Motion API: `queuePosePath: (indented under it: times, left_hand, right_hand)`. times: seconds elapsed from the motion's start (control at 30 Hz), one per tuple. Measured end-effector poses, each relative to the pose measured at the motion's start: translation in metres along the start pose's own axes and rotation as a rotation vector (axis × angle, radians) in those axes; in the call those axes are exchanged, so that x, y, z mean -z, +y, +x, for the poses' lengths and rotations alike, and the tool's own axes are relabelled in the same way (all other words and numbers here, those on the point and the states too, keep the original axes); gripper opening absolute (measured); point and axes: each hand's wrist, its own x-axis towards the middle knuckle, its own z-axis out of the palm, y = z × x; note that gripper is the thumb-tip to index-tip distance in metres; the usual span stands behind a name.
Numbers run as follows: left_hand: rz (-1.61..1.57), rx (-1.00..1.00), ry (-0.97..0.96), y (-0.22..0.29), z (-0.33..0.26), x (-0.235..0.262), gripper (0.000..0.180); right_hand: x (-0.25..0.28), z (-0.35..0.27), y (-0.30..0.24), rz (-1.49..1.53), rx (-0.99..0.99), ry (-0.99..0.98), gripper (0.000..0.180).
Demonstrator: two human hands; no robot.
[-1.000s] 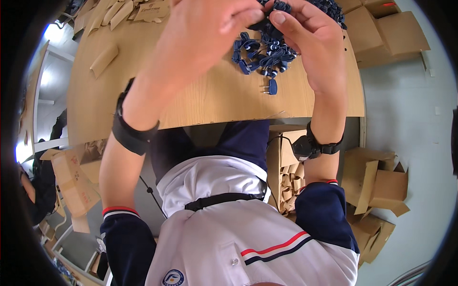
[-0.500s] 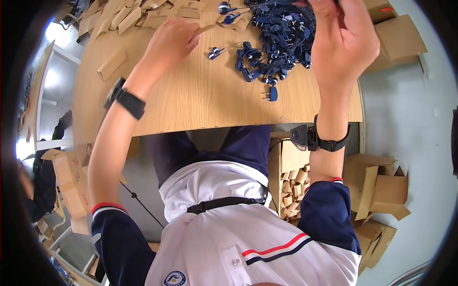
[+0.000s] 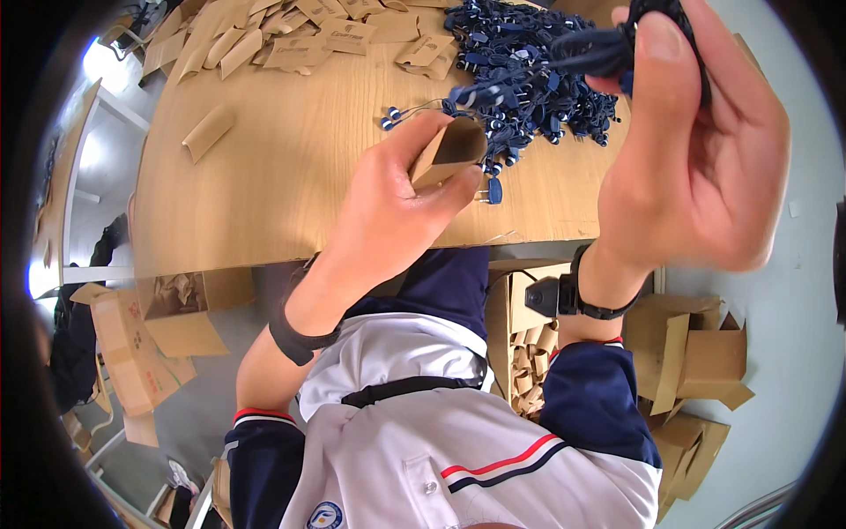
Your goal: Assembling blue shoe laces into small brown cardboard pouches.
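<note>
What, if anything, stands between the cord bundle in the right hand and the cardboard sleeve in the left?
Nothing visible stands between the cord bundle in the right hand and the sleeve in the left hand; the earphone pile lies on the table behind the gap.

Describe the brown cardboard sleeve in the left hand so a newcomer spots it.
Find the light wood-grain tabletop, then the bare left hand above its near part. That hand grips the brown cardboard sleeve; unlike the loose brown sleeves lying beyond, it is held aloft, mouth open.
</note>
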Motion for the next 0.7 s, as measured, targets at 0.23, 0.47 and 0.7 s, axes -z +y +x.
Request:
queuePosePath:
  times: [0.23, 0.47, 0.7]
  left_hand:
    - [-0.003, -0.109, 0.050, 0.010, -0.014, 0.004, 0.018]
    - [-0.210, -0.056, -0.102, 0.008, -0.022, 0.008, 0.023]
    - [-0.433, 0.086, -0.207, 0.000, -0.024, 0.021, 0.034]
  right_hand:
    - [0.008, 0.003, -0.017, 0.359, -0.107, -0.130, 0.017]
    - [0.002, -0.009, -0.020, 0.656, -0.286, -0.492, 0.015]
    - [0.003, -0.039, -0.020, 0.551, -0.365, -0.693, 0.018]
